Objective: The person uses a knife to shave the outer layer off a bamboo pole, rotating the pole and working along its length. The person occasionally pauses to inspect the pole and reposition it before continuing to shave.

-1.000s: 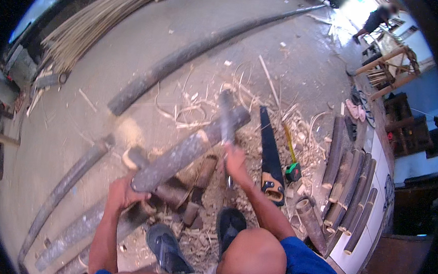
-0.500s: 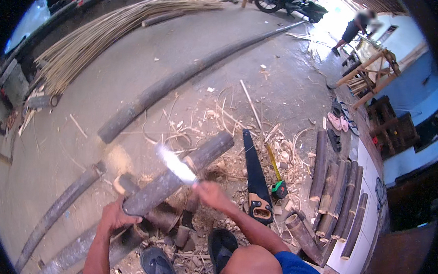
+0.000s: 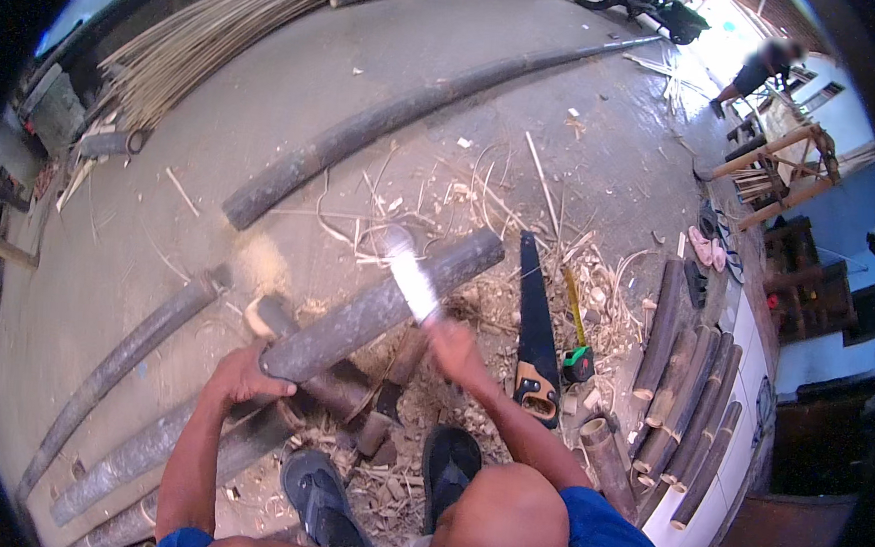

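Note:
A thick grey-brown bamboo length [image 3: 354,327] lies slanting in front of me, its far end up to the right. My left hand [image 3: 248,374] is closed around its near end. In my right hand [image 3: 456,353] is a broad-bladed knife [image 3: 415,284], gripped by the handle. The bright blade is smeared by motion and lies across the bamboo's upper half in view; I cannot tell whether it touches. Under the bamboo are shorter bamboo pieces [image 3: 338,393], partly hidden.
A handsaw [image 3: 535,320] and a tape measure [image 3: 578,363] lie right, among shavings [image 3: 601,309]. Cut bamboo sections [image 3: 689,389] lie farther right. A long bamboo pole [image 3: 367,119] crosses the floor beyond, near a bundle of thin strips [image 3: 201,43]. Another person [image 3: 760,71] bends at the far right.
The whole view has shifted, so things sit higher and farther right. The knife blade has swung more upright and toward the bamboo's far end. My left hand keeps its hold.

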The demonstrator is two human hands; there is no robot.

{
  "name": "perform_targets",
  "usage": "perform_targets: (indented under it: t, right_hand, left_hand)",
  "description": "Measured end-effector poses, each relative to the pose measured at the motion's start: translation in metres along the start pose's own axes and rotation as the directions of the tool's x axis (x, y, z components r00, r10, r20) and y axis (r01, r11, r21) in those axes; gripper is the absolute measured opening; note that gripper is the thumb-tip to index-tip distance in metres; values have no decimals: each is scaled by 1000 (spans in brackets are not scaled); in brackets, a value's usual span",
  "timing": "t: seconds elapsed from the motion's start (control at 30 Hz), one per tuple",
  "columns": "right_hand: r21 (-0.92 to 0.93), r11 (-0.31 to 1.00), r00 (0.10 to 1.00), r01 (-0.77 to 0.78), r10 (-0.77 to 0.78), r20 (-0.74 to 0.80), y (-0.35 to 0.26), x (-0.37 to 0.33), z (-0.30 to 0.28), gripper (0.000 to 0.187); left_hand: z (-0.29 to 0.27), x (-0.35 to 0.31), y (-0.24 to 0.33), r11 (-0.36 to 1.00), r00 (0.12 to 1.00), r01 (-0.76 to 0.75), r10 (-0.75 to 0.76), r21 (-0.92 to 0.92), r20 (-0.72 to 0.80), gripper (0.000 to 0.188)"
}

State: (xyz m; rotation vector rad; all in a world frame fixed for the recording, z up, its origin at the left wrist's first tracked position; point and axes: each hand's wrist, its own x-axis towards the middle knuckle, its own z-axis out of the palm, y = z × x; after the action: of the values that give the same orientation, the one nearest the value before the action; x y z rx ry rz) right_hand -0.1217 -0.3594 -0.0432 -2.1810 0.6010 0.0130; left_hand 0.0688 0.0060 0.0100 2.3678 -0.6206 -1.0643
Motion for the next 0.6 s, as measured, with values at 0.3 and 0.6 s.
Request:
perform_targets:
  t: [0.3, 0.6]
  right_hand:
    - [205, 979, 982, 6, 32, -186, -1, 2, 5, 54]
    - [408, 899, 974, -157, 211, -89, -11, -4, -6, 56]
  left_hand:
    - [-2, 11, -11, 992, 996, 1, 10, -127, 91, 119]
    - [24, -21, 20, 955, 964, 42, 38, 292, -262, 108]
